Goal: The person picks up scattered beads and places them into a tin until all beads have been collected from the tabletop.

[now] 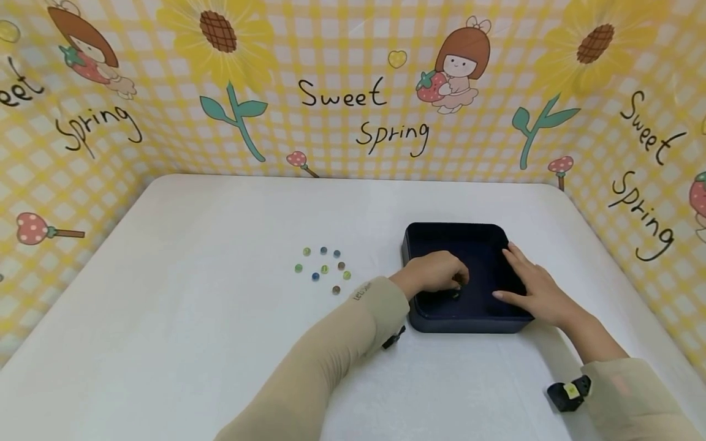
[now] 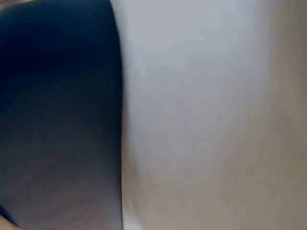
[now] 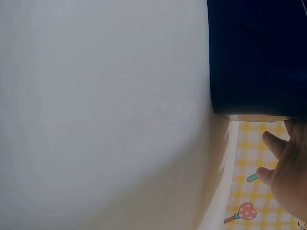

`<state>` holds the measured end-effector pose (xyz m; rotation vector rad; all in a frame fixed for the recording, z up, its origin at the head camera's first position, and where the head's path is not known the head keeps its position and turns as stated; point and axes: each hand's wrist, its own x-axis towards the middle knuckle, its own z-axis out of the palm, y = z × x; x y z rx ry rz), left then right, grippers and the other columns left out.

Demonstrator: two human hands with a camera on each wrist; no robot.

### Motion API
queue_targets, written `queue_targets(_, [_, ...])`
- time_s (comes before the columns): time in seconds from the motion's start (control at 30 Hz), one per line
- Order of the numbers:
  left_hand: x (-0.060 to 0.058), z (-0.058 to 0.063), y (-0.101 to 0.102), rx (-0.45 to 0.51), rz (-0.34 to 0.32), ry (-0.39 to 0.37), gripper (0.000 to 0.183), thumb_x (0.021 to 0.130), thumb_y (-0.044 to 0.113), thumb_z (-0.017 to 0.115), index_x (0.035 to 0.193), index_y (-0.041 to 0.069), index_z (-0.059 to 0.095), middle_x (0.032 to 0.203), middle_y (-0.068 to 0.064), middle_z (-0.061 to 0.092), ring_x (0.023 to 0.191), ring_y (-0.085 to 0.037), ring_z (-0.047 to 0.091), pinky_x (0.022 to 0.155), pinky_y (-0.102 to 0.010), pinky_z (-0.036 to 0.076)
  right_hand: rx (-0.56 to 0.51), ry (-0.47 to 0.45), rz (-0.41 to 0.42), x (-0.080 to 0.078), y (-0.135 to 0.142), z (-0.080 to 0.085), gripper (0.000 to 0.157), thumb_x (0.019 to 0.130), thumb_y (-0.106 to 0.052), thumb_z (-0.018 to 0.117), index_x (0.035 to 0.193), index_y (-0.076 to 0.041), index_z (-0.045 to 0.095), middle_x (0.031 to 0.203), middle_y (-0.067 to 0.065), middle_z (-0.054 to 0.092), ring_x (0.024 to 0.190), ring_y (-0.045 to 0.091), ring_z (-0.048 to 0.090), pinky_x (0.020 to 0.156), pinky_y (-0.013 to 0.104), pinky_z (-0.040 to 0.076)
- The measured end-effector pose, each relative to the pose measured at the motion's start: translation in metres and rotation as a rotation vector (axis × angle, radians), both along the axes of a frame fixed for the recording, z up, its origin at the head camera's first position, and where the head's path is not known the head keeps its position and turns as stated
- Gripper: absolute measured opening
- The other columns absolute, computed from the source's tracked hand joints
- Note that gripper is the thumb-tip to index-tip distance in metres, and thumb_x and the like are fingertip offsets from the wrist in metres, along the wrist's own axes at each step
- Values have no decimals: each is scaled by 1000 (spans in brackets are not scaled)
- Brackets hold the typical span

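My left hand (image 1: 438, 271) reaches over the near-left rim of a dark navy tray (image 1: 469, 324), its fingers curled and pointing down inside. The fingertips pinch a small glass marble (image 1: 456, 294), mostly hidden and low over the tray floor. My right hand (image 1: 537, 291) rests on the tray's right rim with fingers spread; the right wrist view shows this hand (image 3: 292, 177) beyond the tray's dark side (image 3: 259, 62). In the left wrist view the tray wall (image 2: 62, 120) fills the left part, and only a sliver of hand shows in the bottom corner.
Several loose glass marbles (image 1: 324, 269), green, blue, yellowish and brown, lie scattered on the white table (image 1: 193, 294) left of the tray. A yellow checked cloth (image 1: 331, 49) with printed flowers and figures stands round the table's back and sides. Black wrist cameras (image 1: 569, 394) hang by both sleeves.
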<state>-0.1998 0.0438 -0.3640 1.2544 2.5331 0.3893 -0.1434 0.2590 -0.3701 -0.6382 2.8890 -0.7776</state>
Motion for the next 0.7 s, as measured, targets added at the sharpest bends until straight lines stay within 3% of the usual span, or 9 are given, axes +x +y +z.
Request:
queue_targets(0.4, [2, -4, 0, -16, 33, 34, 17, 83, 18, 58, 100, 22, 63, 94, 12, 57, 82, 0, 49, 69, -13, 39, 5, -3, -8, 1, -1, -2, 81, 83, -33, 57, 137, 1, 8, 141, 20, -1, 125, 41, 6, 94, 61, 5])
queue_targets(0.5, [2, -3, -2, 46, 38, 24, 19, 84, 18, 57, 102, 21, 62, 96, 11, 57, 85, 0, 49, 70, -12, 39, 10, 3, -11, 0, -1, -2, 81, 83, -33, 57, 137, 2, 8, 141, 21, 0, 125, 41, 6, 93, 61, 6])
queue_targets(0.7, [2, 3, -10, 260, 50, -6, 22, 85, 15, 55, 107, 13, 61, 103, 6, 59, 89, 0, 52, 73, -6, 37, 11, 1, -10, 0, -1, -1, 81, 83, -33, 57, 137, 2, 8, 141, 20, -1, 125, 41, 6, 93, 61, 5])
